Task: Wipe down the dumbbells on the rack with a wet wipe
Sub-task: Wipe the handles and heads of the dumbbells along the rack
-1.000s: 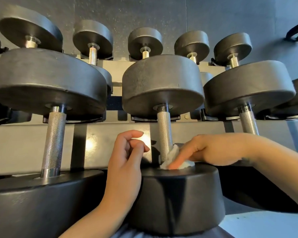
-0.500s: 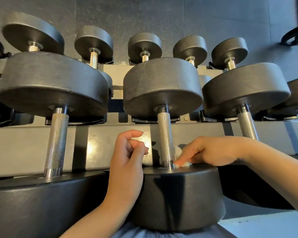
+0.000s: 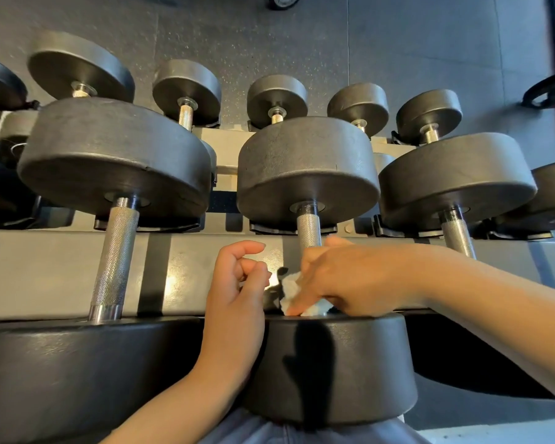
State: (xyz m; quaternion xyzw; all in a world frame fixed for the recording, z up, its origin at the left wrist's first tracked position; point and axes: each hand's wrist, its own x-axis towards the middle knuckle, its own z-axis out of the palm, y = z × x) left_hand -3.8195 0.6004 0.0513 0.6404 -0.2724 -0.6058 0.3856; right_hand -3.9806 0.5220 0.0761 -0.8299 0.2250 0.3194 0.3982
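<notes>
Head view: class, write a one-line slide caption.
Right hand presses a wet wipe at the middle dumbbell's handle base; left hand empty.

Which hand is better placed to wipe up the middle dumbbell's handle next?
Right. The right hand already presses the wet wipe at the base of the handle; the left hand holds nothing.

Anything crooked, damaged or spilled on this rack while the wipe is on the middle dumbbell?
Nothing stands out. The dumbbells sit in even rows on the rack. The right hand presses the wet wipe at the middle dumbbell handle base; the left hand holds nothing.
</notes>
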